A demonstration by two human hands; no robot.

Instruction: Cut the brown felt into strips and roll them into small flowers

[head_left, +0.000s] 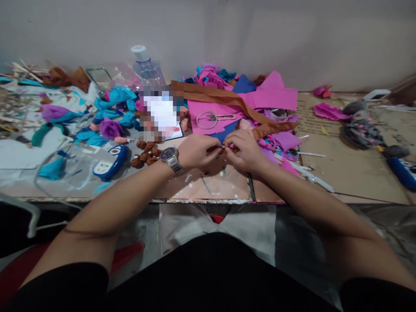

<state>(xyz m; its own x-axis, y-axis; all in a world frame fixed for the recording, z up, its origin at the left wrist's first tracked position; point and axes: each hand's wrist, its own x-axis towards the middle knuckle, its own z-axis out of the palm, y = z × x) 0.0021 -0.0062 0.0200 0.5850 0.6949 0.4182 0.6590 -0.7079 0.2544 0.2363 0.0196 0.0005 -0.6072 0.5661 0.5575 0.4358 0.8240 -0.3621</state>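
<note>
Over the middle of the work table, my left hand (199, 151) and my right hand (243, 149) meet with their fingertips pinched together. Whatever they hold is too small and too covered to name; a bit of brown shows beneath the fingers. A metal watch (171, 159) is on my left wrist. Just beyond the hands lie pink paper sheets (276, 99), a long brown paper strip (224, 99) and small thread snips (208, 119). A cluster of brown bundled balls (145, 154) sits left of my left hand.
Blue and purple paper flowers (111, 128) and a blue-and-white object (111, 162) lie left. A clear bottle (147, 69) stands at the back beside a blurred lit screen (162, 112). White sticks (320, 182) and a dark grey bundle (360, 132) lie on cardboard at right.
</note>
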